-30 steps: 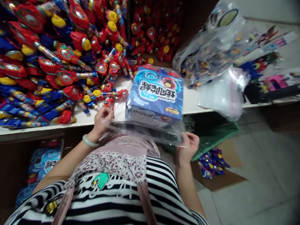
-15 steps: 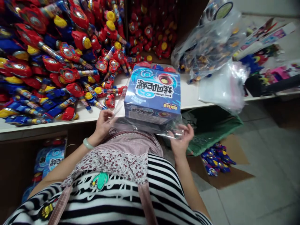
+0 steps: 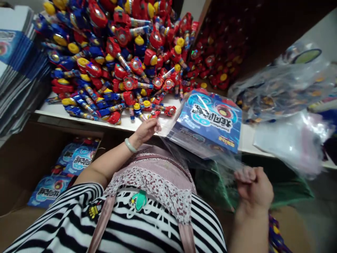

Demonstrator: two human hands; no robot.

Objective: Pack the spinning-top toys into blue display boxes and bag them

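Clear bag (image 3: 228,162) around blue box (image 3: 209,121), pulled wider than before, left hand (image 3: 147,130), right hand (image 3: 255,186) pinching it

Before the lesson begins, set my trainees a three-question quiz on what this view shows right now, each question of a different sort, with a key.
1. Multiple choice: Which wrist wears the pale bracelet?
A) the right
B) the left
C) neither

2. True or false: The left hand and the right hand both hold the clear plastic.

3. Fill in the blank: The pile of toys is mainly red, blue and yellow, while the printed top of the box between the hands and the open bin of toys is mainly ____.

Key: 1. B; 2. True; 3. blue
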